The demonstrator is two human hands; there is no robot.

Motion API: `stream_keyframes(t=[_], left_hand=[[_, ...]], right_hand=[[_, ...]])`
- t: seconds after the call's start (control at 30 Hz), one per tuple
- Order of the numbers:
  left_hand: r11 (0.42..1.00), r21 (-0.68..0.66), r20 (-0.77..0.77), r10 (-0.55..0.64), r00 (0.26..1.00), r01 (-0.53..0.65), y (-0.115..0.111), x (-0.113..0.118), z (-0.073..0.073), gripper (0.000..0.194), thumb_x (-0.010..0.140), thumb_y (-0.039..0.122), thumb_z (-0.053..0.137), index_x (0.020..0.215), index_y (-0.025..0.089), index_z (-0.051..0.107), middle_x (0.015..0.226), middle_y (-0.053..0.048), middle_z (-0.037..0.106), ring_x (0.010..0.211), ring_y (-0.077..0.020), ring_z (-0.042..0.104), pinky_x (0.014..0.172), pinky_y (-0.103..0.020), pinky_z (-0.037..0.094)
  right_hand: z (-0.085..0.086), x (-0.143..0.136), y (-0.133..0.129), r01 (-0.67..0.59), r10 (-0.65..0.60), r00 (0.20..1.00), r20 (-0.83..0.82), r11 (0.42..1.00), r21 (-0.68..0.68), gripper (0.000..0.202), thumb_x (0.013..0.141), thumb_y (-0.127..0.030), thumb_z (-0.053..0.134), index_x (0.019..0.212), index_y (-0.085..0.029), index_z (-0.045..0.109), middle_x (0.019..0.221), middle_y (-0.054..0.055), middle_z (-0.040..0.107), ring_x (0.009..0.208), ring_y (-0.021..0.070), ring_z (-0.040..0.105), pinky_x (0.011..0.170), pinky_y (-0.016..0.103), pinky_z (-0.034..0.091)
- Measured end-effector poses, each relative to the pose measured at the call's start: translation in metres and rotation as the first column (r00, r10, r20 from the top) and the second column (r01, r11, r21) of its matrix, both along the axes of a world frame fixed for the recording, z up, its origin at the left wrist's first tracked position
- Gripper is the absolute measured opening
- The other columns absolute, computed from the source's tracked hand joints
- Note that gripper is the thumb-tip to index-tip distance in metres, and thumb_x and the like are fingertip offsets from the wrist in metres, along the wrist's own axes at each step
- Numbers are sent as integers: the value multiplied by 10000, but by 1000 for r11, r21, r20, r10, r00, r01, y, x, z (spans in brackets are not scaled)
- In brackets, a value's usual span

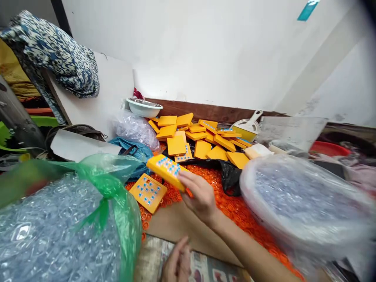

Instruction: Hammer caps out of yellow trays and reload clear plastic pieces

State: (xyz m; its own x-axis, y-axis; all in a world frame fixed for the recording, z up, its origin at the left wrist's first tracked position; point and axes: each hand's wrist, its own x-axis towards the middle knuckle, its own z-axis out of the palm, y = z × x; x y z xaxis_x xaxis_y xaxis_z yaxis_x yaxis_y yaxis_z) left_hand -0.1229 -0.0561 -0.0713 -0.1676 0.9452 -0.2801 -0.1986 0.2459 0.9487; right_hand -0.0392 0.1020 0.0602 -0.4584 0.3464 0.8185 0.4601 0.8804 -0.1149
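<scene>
My right hand (201, 197) grips a yellow square game board (167, 168) by its right edge and holds it tilted above the work surface. Rows of small blue and white pieces dot the board's upper face. At the bottom, my left hand (178, 260) has its fingers drawn together; whatever may be between them is hidden. Below and left of the held board lies another yellow board (148, 192) with blue pieces, face up. Small orange rings (246, 219) spread under and around the boards, beside a brown cardboard sheet (173, 223).
A pile of yellow boards (176, 145) rests against the back wall. Bags of clear plastic pieces stand at left, a green-tied bag (70, 211), and at right, a clear bag (302, 196). A pale basin (143, 107) and a white-handled scoop (249, 124) sit behind.
</scene>
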Motion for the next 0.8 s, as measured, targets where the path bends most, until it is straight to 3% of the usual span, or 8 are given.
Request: stream_keyframes(t=[0.07,0.13,0.27,0.43,0.53,0.67,0.73,0.8], left_hand=[[1000,-25,279,6,960,1,1,-4,10,713,741,698,544,1172,136,633,975,-145,735,588,-179,639,488,-261,470],[997,-20,548,-55,835,78,3,-11,28,634,764,635,571,1126,121,644,954,-144,739,723,-235,686,600,-303,511],[932,11,787,-231,572,361,-2,-16,65,498,767,512,652,1089,132,661,991,-126,739,965,-284,677,872,-390,489],[874,5,673,-363,644,487,-24,-7,75,478,723,209,756,1166,110,604,1070,-148,721,946,-257,695,892,-369,492],[898,-96,588,-297,752,430,-38,-5,71,587,758,255,739,1287,151,506,1135,-143,701,971,-264,689,889,-392,503],[893,-158,421,-325,847,421,-41,-12,74,715,713,373,770,1333,165,481,1063,-112,732,863,-231,709,777,-318,528],[845,-141,307,-458,834,515,-30,-15,84,605,731,437,731,1251,166,585,1023,-83,747,850,-208,703,762,-275,512],[726,-118,44,-678,734,677,-12,-14,96,440,791,470,641,1112,174,693,971,-53,759,790,-183,693,707,-237,494]], right_hand=[[-5,44,-54,-75,73,997,21,995,63,234,902,-128,494,1098,-211,591,1056,99,723,1032,179,661,910,354,536],[-18,81,-102,-116,114,993,40,991,66,202,925,-121,434,1046,-163,590,997,142,739,1062,217,655,927,425,531],[-54,121,-165,-49,49,999,-6,974,-220,191,887,-84,483,928,-235,593,1156,131,695,1123,242,623,913,436,537],[-70,140,-194,353,-361,930,71,820,-450,274,881,-129,472,1105,-247,578,1280,143,604,1208,251,555,932,420,513],[-75,158,-213,542,-573,804,158,598,-591,301,900,-321,502,1189,-243,537,1108,98,664,1001,238,664,774,346,571],[-91,175,-241,551,-518,768,377,234,-801,576,832,-511,507,1300,-176,501,1049,92,649,868,246,677,606,306,551],[-99,175,-247,539,-542,749,381,165,-826,639,821,-526,456,1317,-123,489,990,90,638,755,234,658,609,325,527],[-105,171,-248,512,-639,704,310,153,-845,618,796,-523,449,1268,-133,532,895,52,621,611,201,594,607,337,497]])
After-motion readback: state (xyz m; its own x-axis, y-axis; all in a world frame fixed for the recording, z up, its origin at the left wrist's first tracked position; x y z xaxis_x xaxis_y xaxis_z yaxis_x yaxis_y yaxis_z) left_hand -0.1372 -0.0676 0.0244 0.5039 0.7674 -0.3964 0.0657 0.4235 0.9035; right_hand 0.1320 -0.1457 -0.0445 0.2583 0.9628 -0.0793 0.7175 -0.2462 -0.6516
